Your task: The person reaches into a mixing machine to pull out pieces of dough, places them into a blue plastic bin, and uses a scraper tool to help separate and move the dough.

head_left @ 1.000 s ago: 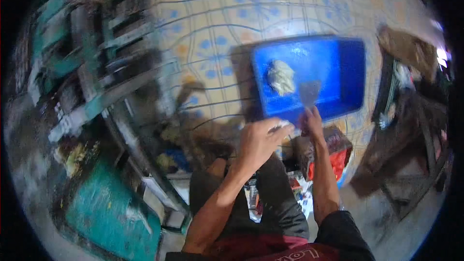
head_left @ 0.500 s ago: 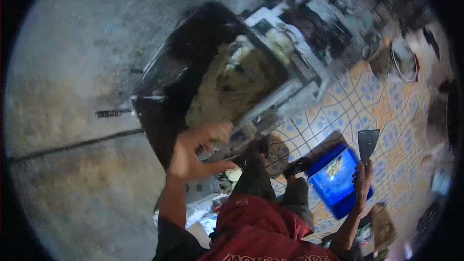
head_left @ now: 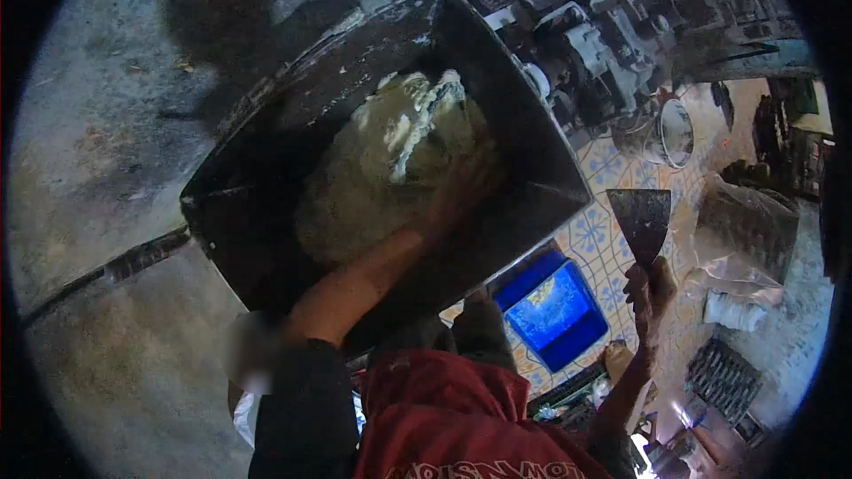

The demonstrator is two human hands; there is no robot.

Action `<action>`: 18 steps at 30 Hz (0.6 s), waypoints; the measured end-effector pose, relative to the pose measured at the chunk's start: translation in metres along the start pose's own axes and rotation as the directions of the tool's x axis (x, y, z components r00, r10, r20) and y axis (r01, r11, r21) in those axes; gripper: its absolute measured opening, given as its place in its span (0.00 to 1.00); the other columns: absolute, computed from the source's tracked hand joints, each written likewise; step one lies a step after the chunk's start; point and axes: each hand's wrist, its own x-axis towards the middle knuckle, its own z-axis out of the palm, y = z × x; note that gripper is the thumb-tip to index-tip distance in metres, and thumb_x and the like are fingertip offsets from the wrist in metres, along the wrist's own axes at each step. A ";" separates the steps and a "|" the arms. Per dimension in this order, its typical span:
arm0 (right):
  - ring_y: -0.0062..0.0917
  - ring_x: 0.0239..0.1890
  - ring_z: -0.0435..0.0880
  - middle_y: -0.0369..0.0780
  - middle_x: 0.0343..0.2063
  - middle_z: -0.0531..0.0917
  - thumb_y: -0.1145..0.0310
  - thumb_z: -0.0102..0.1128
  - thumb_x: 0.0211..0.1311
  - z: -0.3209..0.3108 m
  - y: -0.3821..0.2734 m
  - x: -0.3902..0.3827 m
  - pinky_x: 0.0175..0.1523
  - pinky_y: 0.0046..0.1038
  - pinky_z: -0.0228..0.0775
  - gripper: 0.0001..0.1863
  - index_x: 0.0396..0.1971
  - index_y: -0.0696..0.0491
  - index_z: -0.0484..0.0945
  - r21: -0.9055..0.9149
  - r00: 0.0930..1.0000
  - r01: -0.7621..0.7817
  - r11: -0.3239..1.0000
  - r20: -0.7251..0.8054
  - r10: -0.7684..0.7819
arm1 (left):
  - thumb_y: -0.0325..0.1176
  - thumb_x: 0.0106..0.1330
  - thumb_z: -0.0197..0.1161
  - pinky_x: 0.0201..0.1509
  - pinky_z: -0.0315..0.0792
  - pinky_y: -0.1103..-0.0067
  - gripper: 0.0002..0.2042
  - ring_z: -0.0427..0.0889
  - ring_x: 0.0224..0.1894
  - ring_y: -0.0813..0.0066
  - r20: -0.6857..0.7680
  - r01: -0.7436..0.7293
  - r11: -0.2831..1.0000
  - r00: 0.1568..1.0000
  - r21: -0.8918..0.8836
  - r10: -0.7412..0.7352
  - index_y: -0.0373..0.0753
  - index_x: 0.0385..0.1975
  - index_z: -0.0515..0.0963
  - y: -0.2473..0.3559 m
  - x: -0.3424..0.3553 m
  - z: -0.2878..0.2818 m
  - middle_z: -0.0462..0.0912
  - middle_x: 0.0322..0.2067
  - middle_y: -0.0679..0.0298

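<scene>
My left forearm reaches into a large dark metal trough (head_left: 240, 200), with my left hand (head_left: 461, 186) at the right side of a big mass of pale, greyish dough (head_left: 355, 164) streaked white on top. Shadow obscures its fingers. Outside the trough on the right, my right hand (head_left: 650, 288) grips the handle of a wide flat metal scraper (head_left: 639, 213), blade pointing up. Below that blade, a blue plastic bin (head_left: 555, 337) sits on patterned floor tiles with some pale residue inside.
Grimy machinery (head_left: 595, 44) stands behind the trough. A round metal bucket (head_left: 652, 137), a clear plastic bag (head_left: 737, 231) and a dark crate (head_left: 719, 372) lie to the right. Concrete floor (head_left: 106, 168) stretches along the left, crossed by a dark groove.
The view has swung from the blue bin to the trough. My left hand has moved from above the trough's near edge deep into it. The scraper, still in my right hand, appears higher.
</scene>
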 end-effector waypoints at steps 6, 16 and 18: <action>0.17 0.23 0.75 0.35 0.23 0.77 0.52 0.57 0.62 0.019 -0.006 0.006 0.26 0.20 0.66 0.20 0.36 0.57 0.75 0.047 1.000 -0.026 0.999 -0.008 0.027 | 0.41 0.65 0.49 0.58 0.63 0.53 0.23 0.66 0.59 0.49 0.145 0.160 0.961 0.981 -0.225 -0.130 0.41 0.59 0.67 0.028 0.026 0.108 0.65 0.59 0.50; 0.18 0.20 0.71 0.39 0.20 0.77 0.59 0.59 0.64 0.017 -0.091 0.035 0.26 0.24 0.66 0.17 0.34 0.60 0.75 -0.109 0.979 0.169 0.980 0.131 -0.155 | 0.33 0.57 0.58 0.45 0.74 0.61 0.13 0.82 0.39 0.52 0.333 0.268 0.685 0.942 -0.677 -0.040 0.38 0.41 0.79 -0.037 -0.044 -0.038 0.81 0.38 0.49; 0.22 0.20 0.77 0.40 0.20 0.79 0.61 0.57 0.64 0.026 -0.119 0.052 0.26 0.29 0.69 0.14 0.34 0.60 0.75 -0.332 0.966 0.207 0.920 0.218 -0.139 | 0.32 0.55 0.60 0.46 0.74 0.61 0.14 0.81 0.40 0.53 0.377 0.374 0.626 0.916 -0.684 -0.135 0.39 0.42 0.79 -0.036 -0.065 -0.052 0.81 0.39 0.50</action>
